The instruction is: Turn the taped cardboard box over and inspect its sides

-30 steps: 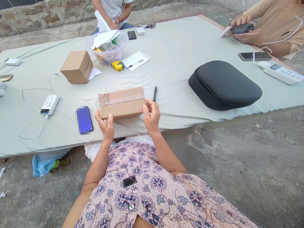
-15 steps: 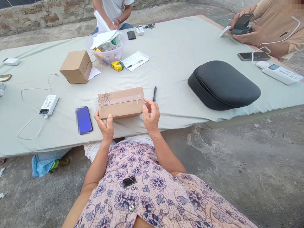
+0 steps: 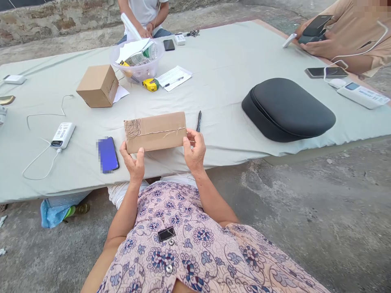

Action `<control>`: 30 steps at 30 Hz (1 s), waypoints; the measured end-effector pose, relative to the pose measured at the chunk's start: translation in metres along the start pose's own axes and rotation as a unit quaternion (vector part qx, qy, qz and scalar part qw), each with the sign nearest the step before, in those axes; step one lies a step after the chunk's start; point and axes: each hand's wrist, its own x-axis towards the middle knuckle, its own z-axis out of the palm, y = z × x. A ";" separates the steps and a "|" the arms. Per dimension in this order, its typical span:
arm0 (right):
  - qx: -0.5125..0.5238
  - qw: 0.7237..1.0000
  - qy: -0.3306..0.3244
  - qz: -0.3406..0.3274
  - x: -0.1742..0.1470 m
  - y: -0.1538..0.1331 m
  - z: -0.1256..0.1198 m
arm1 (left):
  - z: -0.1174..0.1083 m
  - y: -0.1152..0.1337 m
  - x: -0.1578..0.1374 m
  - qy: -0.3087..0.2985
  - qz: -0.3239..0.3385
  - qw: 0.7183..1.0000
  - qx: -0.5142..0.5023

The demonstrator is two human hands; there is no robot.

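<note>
A long brown cardboard box [image 3: 155, 132] is held between my two hands at the near edge of the table. My left hand [image 3: 134, 162] grips its left end, thumb on the front and fingers partly hidden behind. At the right end my right hand [image 3: 194, 150] has its thumb on the front edge and its fingers round the corner. Black scribbled lines mark the box's upper left, and a seam runs along it. Just beyond my right hand lies a black pen [image 3: 199, 121]. A phone [image 3: 108, 154] with a blue screen lies left of my left hand.
On the cloth-covered table [image 3: 214, 97] are a black cushion-like case [image 3: 290, 110], a second cardboard box [image 3: 97, 86], a plastic basin [image 3: 137, 71], a yellow tape measure [image 3: 150, 84], a written sheet [image 3: 179, 77] and a corded power bank [image 3: 63, 135]. Two people sit at the far and right sides.
The box has tilted so its broad marked face turns more toward me, with its underside less visible. My hands shift only slightly with it. The person at right has moved their handheld device a little.
</note>
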 end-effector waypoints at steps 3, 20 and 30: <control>0.008 1.000 -0.008 0.001 0.001 0.003 0.000 | 0.001 -0.001 0.000 -0.011 0.003 1.000 0.011; -0.034 0.996 -0.026 0.077 0.000 0.027 0.011 | -0.001 -0.030 0.007 -0.024 -0.077 0.989 0.126; -0.096 0.985 -0.089 0.111 0.000 0.042 0.005 | -0.010 -0.034 0.013 -0.092 -0.159 0.973 0.141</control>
